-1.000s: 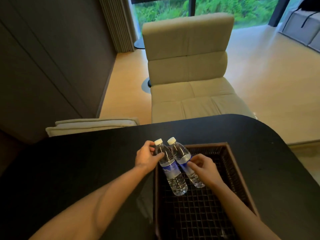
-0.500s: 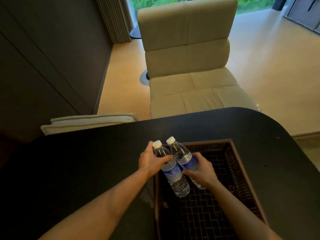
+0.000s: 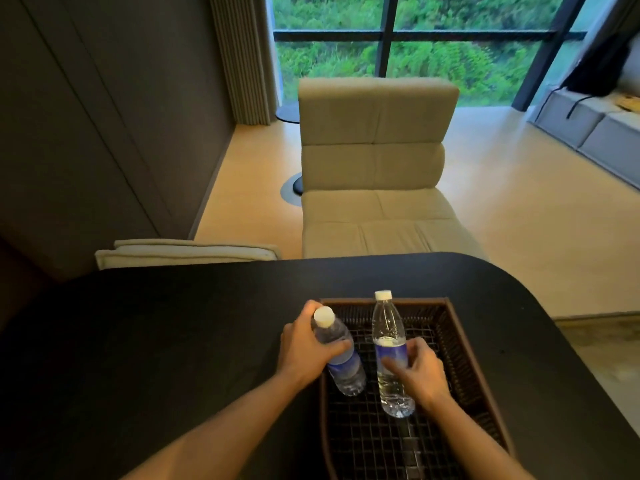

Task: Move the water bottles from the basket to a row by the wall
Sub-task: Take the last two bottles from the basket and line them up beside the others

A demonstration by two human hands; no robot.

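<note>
A dark brown woven basket (image 3: pixel 460 344) sits on the black table (image 3: pixel 156 341), right of centre. My left hand (image 3: pixel 306 348) grips a clear water bottle (image 3: pixel 341 370) with a white cap and blue label, tilted over the basket's left rim. My right hand (image 3: pixel 420 370) grips a second, matching water bottle (image 3: pixel 388 327), held nearly upright above the basket's inside. Both bottles are raised off the basket's mesh floor and stand apart from each other.
The dark panelled wall (image 3: pixel 86 133) runs along the left side of the table. A beige lounge chair (image 3: pixel 377 174) stands beyond the table's far edge. A cream cushion (image 3: pixel 187 252) lies at the far left edge. A window (image 3: pixel 415 46) fills the back.
Both hands have lifted the bottles up from lying in the basket. The bottles have swung apart and more upright. The camera has tilted upward.
</note>
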